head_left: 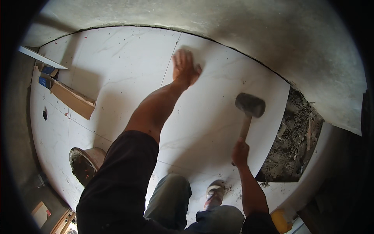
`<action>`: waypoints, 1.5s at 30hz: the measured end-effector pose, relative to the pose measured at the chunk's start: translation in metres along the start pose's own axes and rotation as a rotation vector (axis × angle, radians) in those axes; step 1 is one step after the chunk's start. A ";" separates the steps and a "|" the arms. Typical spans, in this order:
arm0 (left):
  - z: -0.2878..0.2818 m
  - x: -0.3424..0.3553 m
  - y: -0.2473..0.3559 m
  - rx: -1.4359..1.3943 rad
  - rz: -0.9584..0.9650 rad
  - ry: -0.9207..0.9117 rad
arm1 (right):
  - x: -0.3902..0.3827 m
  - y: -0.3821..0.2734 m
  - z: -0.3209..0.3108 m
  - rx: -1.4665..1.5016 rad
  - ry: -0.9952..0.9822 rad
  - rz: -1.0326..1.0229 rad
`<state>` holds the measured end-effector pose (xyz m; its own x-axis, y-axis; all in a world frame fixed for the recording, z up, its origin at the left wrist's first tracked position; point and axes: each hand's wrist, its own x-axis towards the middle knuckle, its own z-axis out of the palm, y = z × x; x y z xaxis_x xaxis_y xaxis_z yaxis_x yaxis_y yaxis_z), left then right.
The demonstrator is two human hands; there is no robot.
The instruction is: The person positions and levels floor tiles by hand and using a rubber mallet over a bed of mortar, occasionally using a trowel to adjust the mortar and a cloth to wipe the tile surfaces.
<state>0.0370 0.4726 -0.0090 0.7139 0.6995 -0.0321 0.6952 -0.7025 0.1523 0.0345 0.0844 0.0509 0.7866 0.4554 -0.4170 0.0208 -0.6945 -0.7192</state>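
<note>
My left hand [184, 68] is stretched far forward over the white marbled floor tiles [210, 136], close to the joint line between two of them. Its fingers are spread and a little blurred, and it holds nothing; whether the palm touches the tile I cannot tell. In my right hand [240, 153] is the wooden handle of a rubber mallet [250, 105], gripped with closed fingers. The mallet's black head is over the right-hand tile, and whether it touches the surface I cannot tell.
Rough grey mortar [290, 136] lies exposed beyond the tile's right edge. A mortar-smeared bucket [86, 162] is by my left arm. Farther left are an opened cardboard box [72, 99] and a white strip [43, 57]. A plastered wall [233, 23] bounds the far side. Something yellow [281, 221] sits lower right.
</note>
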 end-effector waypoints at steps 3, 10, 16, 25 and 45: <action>0.000 0.027 0.012 -0.015 0.210 0.016 | 0.001 -0.065 -0.017 0.338 -0.077 0.274; -0.002 0.081 0.041 -0.086 -0.139 0.101 | 0.003 0.004 -0.002 -0.102 0.214 -0.258; 0.001 0.098 0.044 0.018 -0.247 0.097 | -0.007 0.052 0.005 -0.126 0.138 -0.289; 0.018 -0.062 0.019 0.090 -0.062 0.120 | -0.018 0.086 -0.003 0.059 0.138 -0.042; 0.013 -0.318 -0.026 0.032 -0.749 0.096 | -0.095 0.019 -0.036 0.457 -0.213 0.011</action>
<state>-0.2074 0.2666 -0.0157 0.0402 0.9988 -0.0292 0.9948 -0.0373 0.0953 -0.0174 0.0081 0.0967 0.6406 0.5866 -0.4956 -0.2964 -0.4066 -0.8642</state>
